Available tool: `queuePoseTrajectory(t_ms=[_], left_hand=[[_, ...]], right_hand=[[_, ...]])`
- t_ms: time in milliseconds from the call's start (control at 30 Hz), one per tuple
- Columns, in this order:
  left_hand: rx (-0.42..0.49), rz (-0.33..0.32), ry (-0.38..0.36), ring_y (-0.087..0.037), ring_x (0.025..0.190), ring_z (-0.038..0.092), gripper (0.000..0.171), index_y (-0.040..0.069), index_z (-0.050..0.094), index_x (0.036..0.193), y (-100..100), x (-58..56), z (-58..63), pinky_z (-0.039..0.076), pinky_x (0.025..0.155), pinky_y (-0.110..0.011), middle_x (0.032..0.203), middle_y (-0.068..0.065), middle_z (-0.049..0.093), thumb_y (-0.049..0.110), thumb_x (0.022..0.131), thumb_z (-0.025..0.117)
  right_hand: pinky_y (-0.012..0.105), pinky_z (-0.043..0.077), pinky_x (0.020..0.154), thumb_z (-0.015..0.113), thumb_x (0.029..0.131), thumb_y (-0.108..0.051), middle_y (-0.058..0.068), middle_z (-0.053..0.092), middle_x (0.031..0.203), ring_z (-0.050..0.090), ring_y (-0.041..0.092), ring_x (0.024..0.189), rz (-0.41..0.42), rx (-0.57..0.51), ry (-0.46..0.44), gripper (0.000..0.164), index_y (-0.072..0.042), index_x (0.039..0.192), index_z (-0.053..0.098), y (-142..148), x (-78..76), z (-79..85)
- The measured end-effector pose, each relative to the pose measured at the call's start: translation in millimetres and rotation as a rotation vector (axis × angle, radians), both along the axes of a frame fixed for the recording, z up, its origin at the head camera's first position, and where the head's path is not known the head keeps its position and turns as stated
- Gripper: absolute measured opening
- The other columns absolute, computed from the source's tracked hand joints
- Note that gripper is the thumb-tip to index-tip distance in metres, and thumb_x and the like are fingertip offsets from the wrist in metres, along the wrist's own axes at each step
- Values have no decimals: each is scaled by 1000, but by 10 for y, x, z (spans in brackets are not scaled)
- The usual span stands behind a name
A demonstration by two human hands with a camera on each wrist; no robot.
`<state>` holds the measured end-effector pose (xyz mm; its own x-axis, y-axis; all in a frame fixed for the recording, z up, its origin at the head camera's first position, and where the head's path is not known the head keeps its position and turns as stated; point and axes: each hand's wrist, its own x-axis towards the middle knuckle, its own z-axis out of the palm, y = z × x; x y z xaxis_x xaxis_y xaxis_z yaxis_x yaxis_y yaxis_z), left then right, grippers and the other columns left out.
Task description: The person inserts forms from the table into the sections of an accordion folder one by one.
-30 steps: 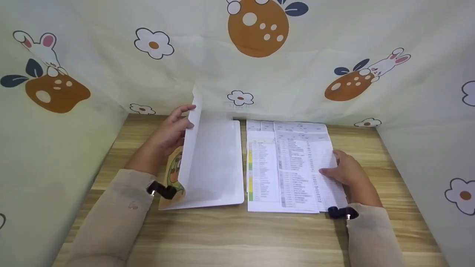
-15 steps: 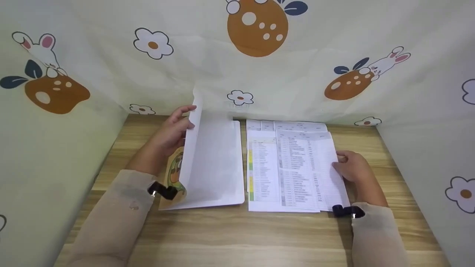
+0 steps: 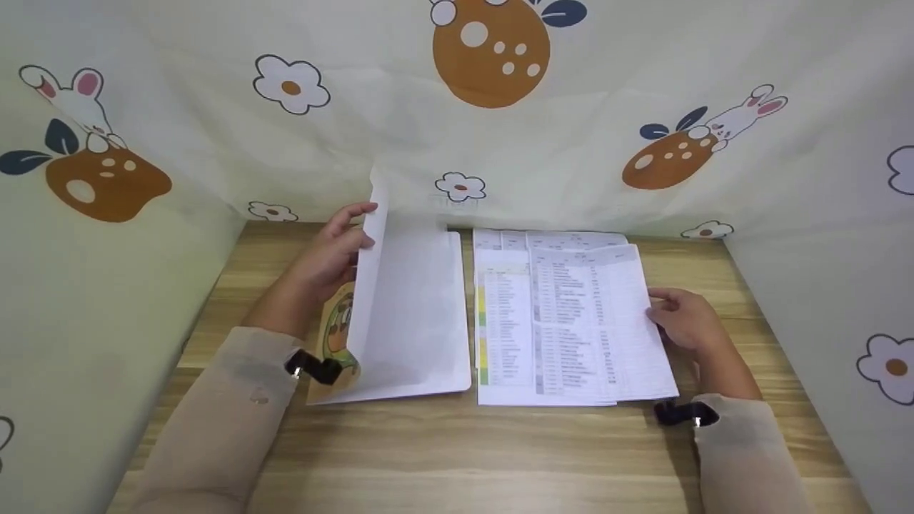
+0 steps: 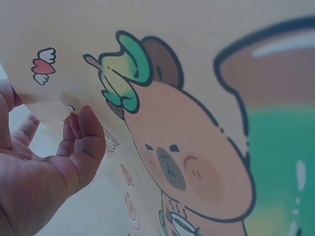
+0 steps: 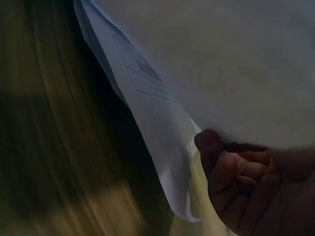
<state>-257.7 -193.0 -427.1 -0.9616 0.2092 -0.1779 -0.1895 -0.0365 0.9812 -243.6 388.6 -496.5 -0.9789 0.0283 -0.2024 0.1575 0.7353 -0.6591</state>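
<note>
My left hand [image 3: 330,251] holds up the cover [image 4: 206,152] of a folder by its far edge. Tan with a cartoon capybara outside, the cover stands raised, showing the white inside [image 3: 421,321]. In the left wrist view, the curled fingers [image 4: 91,130] meet at the cover's edge. To the right of the folder lie printed sheets [image 3: 503,396] with tables and coloured strips. My right hand [image 3: 689,325] pinches the right edge of the top printed sheet [image 3: 632,335], which lies slightly askew over the others. In the right wrist view, a sheet's corner curls beside the thumb [image 5: 209,142].
Everything lies on a wood-grain table [image 3: 457,457]. A pale cloth [image 3: 385,121] with rabbits, fruit and flowers rises behind and on both sides. A narrow strip of table separates the folder from the sheets.
The right hand has moved outward to the right and now pinches the top sheet's edge. That sheet has shifted up and right over the pile. The left hand and cover stay put.
</note>
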Motion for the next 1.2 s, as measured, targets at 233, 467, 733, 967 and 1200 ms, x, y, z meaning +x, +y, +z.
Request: queuePoseTrajectory(t_ms=[233, 467, 733, 967, 1200], left_hand=[[-5, 2, 9, -26, 114, 70, 65, 27, 33, 163, 7, 12, 6, 64, 95, -42, 144, -8, 51, 10, 103, 47], [13, 4, 6, -23, 109, 73, 65, 26, 34, 163, 12, 12, 12, 65, 90, -39, 145, -13, 50, 8, 102, 47], [32, -15, 11, -17, 104, 74, 66, 26, 34, 163, -12, 16, 80, 64, 90, -37, 141, -8, 53, 9, 101, 48], [22, -32, 15, -21, 109, 72, 67, 26, 34, 164, -12, 22, 133, 64, 92, -39, 144, -11, 55, 9, 101, 51], [22, -37, 23, -18, 103, 73, 67, 27, 36, 163, 13, 17, 158, 64, 84, -34, 136, -8, 59, 8, 100, 51]], right_hand=[[26, 60, 77, 58, 107, -14, 7, 75, 115, 69, 4, 87, -39, -280, -21, 55, 2, 159, 46, -24, 47, 121], [25, 62, 75, 59, 108, -13, -13, 74, 101, 73, 5, 87, -61, -534, -21, 59, 3, 162, 39, -118, 87, 305], [26, 63, 73, 66, 105, -11, -5, 78, 101, 76, 10, 84, -31, -746, 29, 50, 1, 152, 52, -414, 174, 585], [26, 63, 71, 67, 103, -5, -1, 78, 101, 77, 12, 84, 20, -897, 71, 34, -11, 137, 67, -703, 213, 823], [27, 64, 70, 62, 105, -3, -1, 79, 104, 77, 13, 83, 70, -968, 103, 31, -15, 132, 69, -980, 191, 1011]])
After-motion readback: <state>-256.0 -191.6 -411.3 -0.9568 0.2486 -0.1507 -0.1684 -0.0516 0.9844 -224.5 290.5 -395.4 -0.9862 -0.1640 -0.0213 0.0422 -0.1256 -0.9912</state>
